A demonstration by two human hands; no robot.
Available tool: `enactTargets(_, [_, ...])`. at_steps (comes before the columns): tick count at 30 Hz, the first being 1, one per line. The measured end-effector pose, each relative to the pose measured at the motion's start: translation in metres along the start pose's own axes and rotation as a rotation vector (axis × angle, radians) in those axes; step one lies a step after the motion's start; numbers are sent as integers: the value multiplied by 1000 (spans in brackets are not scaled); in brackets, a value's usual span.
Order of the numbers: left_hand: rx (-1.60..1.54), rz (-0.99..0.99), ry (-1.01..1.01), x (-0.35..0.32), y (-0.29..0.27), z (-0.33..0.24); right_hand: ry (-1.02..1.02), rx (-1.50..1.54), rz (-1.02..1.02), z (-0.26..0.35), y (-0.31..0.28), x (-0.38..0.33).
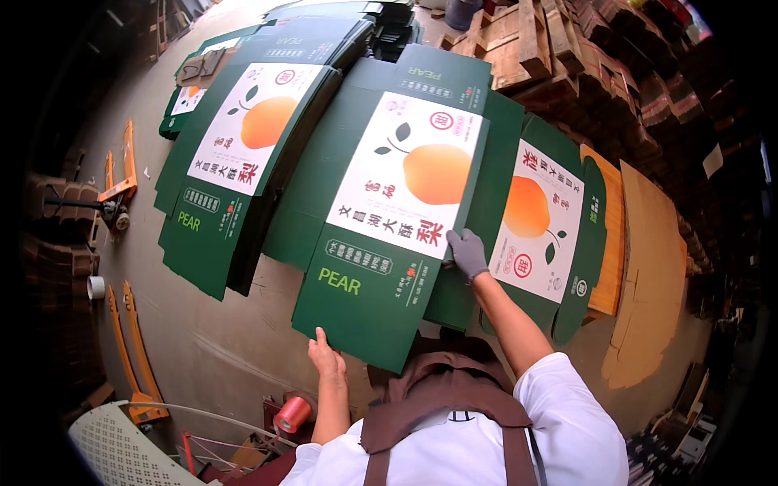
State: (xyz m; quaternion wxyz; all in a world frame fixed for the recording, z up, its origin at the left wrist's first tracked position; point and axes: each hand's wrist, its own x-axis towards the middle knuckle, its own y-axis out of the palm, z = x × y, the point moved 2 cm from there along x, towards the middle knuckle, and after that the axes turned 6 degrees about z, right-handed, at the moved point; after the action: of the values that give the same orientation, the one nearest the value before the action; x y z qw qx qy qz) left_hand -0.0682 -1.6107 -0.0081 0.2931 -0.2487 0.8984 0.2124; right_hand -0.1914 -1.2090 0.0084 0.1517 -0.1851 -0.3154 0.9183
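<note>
left hand point(326, 356): bare, pinching the near edge of a flat green carton point(397, 194), which extends ahead of it. right hand point(468, 255): gloved, gripping that carton's right edge. risk: uneven pull might bow the board or snag it on the neighbouring carton point(539, 219), right of the right hand. obscured: fingers underneath; whatever supports the carton pile point(243, 138) beyond the left hand.

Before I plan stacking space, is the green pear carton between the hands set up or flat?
Flat: the green pear carton is a broad sheet, flaps spread, left hand and gloved right hand at its edges.
</note>
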Motion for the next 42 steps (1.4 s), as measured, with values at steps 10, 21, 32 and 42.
enactTargets(10, [292, -64, 30, 40, -35, 6, 42, -36, 283, 12, -85, -24])
enactTargets(21, [986, 944, 464, -219, 268, 175, 934, -106, -807, -480, -406, -335])
enactTargets(32, [1141, 1972, -126, -527, 468, 554, 1436, 386, -1149, -761, -506, -583])
enactTargets(42, [1394, 1633, -352, -532, 491, 565, 712, 1266, -1288, -654, -511, -512])
